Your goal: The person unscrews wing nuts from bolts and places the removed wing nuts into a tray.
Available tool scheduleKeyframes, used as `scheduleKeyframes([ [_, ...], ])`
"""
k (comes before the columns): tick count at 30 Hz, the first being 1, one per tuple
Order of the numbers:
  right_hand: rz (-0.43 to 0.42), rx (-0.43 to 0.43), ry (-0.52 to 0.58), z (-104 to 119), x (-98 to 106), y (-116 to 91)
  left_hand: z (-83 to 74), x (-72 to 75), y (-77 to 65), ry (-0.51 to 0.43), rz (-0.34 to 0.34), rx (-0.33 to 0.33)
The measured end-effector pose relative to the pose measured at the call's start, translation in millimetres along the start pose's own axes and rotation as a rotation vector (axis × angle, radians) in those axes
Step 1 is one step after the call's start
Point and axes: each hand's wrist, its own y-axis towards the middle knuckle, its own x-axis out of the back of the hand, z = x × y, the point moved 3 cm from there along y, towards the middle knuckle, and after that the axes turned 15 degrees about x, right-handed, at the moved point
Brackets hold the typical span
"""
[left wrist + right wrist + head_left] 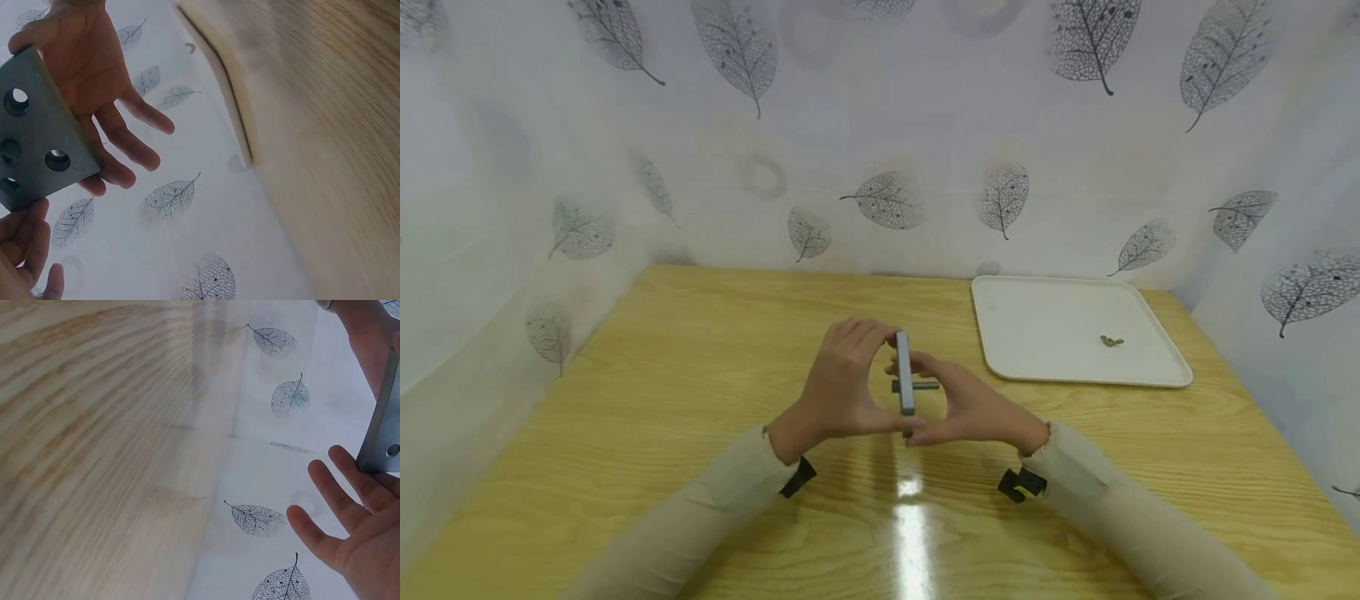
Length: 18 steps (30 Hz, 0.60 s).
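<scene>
A grey metal plate (906, 371) with several round holes stands on edge between my two hands, raised over the table. My left hand (842, 375) grips it from the left, fingers at the far edge and thumb at the near one. From the right, my right hand (973, 407) pinches the same plate between thumb and fingertips, its other fingers spread in the left wrist view. A bolt (928, 386) passes through the plate, its threaded end pointing right. In the left wrist view the bolt's head (9, 152) shows on the plate's face (37, 137).
A white tray (1045, 325) lies at the back right of the wooden table (700, 350). On it is a small brass-coloured piece (1111, 341) shaped like a wing nut. A leaf-patterned curtain (925, 125) hangs behind the table and along its sides.
</scene>
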Motion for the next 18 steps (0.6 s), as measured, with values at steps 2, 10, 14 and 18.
scheduleKeyframes([
  [2,-0.009,-0.002,-0.014,-1.0,0.3,0.2,0.2,0.8,0.4,0.009,0.016,0.004],
  [10,-0.042,-0.028,-0.086,-4.9,4.7,-2.0,0.8,3.5,1.2,0.068,0.15,0.072],
  [14,-0.045,-0.016,-0.118,-6.3,7.4,-2.2,0.7,6.1,1.4,0.049,0.204,0.109],
  [18,-0.043,-0.009,-0.156,-7.4,10.2,-2.2,0.7,8.1,1.3,0.023,0.263,0.153],
])
